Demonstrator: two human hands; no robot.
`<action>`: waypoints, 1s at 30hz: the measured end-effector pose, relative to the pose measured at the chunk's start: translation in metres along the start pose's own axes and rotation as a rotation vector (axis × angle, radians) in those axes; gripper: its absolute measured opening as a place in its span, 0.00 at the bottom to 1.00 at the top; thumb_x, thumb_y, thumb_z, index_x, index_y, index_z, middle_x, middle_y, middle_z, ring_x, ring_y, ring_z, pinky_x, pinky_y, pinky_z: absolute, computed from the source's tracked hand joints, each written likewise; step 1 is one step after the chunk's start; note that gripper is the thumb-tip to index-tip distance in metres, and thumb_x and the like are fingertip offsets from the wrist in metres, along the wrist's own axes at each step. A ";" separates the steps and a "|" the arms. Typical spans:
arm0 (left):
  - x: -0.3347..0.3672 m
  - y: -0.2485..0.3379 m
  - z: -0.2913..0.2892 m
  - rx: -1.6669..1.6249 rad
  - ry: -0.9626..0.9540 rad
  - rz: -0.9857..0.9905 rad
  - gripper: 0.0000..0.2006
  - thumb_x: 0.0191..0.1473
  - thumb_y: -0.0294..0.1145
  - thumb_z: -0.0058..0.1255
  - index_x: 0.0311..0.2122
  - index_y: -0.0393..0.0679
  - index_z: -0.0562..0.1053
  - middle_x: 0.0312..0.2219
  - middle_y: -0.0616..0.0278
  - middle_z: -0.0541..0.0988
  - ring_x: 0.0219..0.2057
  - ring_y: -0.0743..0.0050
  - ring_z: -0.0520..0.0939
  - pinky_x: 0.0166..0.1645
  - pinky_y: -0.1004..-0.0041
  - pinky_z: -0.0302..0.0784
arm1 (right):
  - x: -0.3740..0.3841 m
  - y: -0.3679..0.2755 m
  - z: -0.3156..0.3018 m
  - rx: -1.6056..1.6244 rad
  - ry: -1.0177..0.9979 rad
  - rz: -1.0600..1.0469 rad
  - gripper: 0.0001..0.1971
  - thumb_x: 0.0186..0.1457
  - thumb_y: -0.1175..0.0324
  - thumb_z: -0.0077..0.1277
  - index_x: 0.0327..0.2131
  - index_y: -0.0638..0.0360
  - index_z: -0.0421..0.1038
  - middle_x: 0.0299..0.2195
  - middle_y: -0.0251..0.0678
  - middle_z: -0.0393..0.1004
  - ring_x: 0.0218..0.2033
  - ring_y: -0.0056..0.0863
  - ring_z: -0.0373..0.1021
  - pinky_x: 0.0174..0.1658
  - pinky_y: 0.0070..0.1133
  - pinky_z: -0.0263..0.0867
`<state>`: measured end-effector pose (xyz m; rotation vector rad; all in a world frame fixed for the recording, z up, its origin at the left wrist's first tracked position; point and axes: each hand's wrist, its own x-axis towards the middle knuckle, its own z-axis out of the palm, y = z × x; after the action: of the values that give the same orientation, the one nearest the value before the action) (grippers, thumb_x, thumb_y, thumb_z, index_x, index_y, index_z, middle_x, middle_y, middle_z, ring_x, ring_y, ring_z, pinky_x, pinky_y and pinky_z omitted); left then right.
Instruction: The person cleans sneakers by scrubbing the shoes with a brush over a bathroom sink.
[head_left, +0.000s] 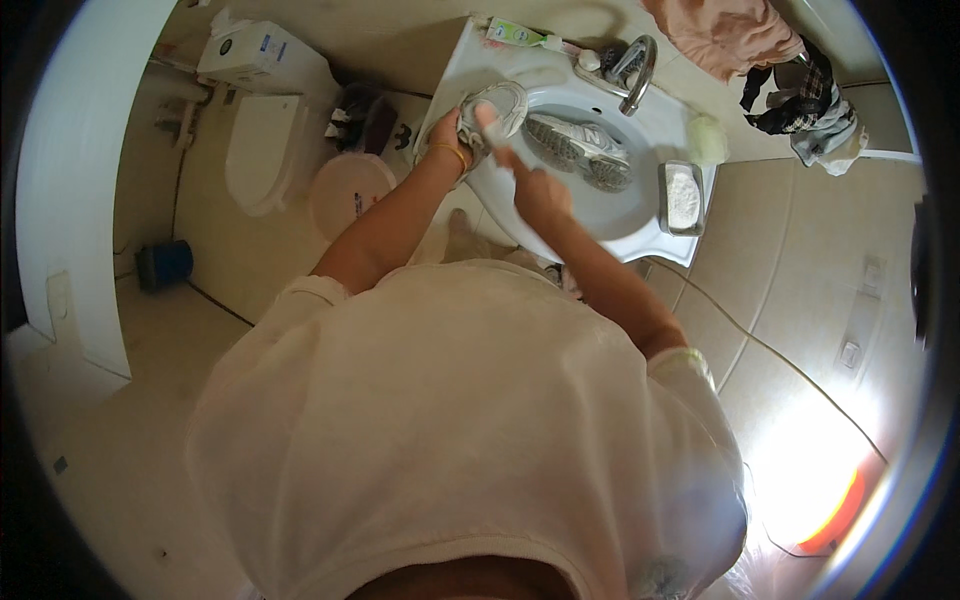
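Observation:
Over the left side of the washbasin, my left hand is closed around a pale sneaker. The sneaker is tilted, and part of it is hidden behind my hands. My right hand grips a brush, its pale end against the sneaker and blurred by motion. Inside the basin lies another sneaker, grey and white, with its dark patterned sole partly showing. A chrome tap curves over the basin's far edge.
A rectangular tray with white contents sits on the basin's right ledge, beside a pale green round thing. Clothes hang at the far right. To the left stand a toilet, a pink bucket and a blue bin.

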<state>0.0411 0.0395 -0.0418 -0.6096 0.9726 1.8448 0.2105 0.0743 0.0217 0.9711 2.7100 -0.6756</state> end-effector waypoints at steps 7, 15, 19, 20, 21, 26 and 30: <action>0.009 -0.006 0.003 0.024 -0.069 -0.024 0.18 0.54 0.39 0.35 0.43 0.37 0.66 0.40 0.56 0.72 0.40 0.60 0.72 0.47 0.63 0.67 | 0.066 0.024 -0.023 0.007 0.083 0.226 0.14 0.57 0.64 0.26 0.42 0.52 0.61 0.30 0.46 0.72 0.31 0.40 0.71 0.33 0.33 0.66; 0.004 0.001 -0.003 0.013 -0.070 -0.002 0.17 0.54 0.38 0.35 0.42 0.36 0.66 0.40 0.55 0.71 0.40 0.60 0.72 0.47 0.64 0.68 | 0.004 -0.001 -0.006 -0.027 -0.065 0.048 0.16 0.56 0.66 0.29 0.48 0.40 0.56 0.31 0.46 0.71 0.33 0.42 0.70 0.33 0.33 0.66; -0.003 -0.008 0.009 0.005 -0.057 -0.003 0.16 0.53 0.36 0.36 0.41 0.37 0.68 0.37 0.56 0.73 0.38 0.61 0.74 0.48 0.65 0.66 | 0.068 0.025 -0.024 -0.007 0.132 0.209 0.13 0.54 0.68 0.31 0.43 0.50 0.61 0.29 0.46 0.72 0.31 0.40 0.71 0.33 0.31 0.67; -0.005 -0.006 0.007 0.006 -0.056 -0.002 0.16 0.53 0.36 0.36 0.41 0.37 0.68 0.37 0.56 0.73 0.38 0.61 0.74 0.48 0.65 0.66 | 0.067 0.022 -0.028 -0.016 0.119 0.213 0.13 0.54 0.69 0.31 0.43 0.49 0.61 0.30 0.47 0.72 0.31 0.40 0.71 0.33 0.32 0.67; -0.006 -0.003 0.006 0.029 -0.041 -0.017 0.16 0.53 0.37 0.36 0.42 0.37 0.67 0.37 0.55 0.73 0.38 0.61 0.74 0.46 0.64 0.68 | 0.052 0.018 -0.024 0.045 0.064 0.187 0.13 0.54 0.70 0.32 0.43 0.49 0.61 0.30 0.47 0.72 0.32 0.40 0.71 0.34 0.33 0.66; 0.009 -0.002 -0.003 0.042 -0.011 0.046 0.16 0.53 0.36 0.37 0.42 0.35 0.66 0.38 0.55 0.72 0.37 0.61 0.74 0.44 0.64 0.70 | -0.005 0.006 0.014 -0.137 0.179 -0.071 0.17 0.55 0.70 0.29 0.48 0.45 0.57 0.32 0.49 0.71 0.33 0.42 0.70 0.35 0.34 0.65; 0.016 -0.007 0.002 0.081 -0.016 -0.004 0.15 0.53 0.35 0.38 0.41 0.36 0.66 0.37 0.56 0.72 0.35 0.62 0.74 0.43 0.65 0.71 | 0.068 0.029 -0.021 0.021 -0.012 0.233 0.18 0.55 0.69 0.29 0.51 0.43 0.55 0.32 0.48 0.71 0.34 0.41 0.70 0.35 0.33 0.66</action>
<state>0.0403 0.0507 -0.0553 -0.5466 1.0294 1.7953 0.1762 0.1420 0.0088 1.2581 2.5291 -0.6630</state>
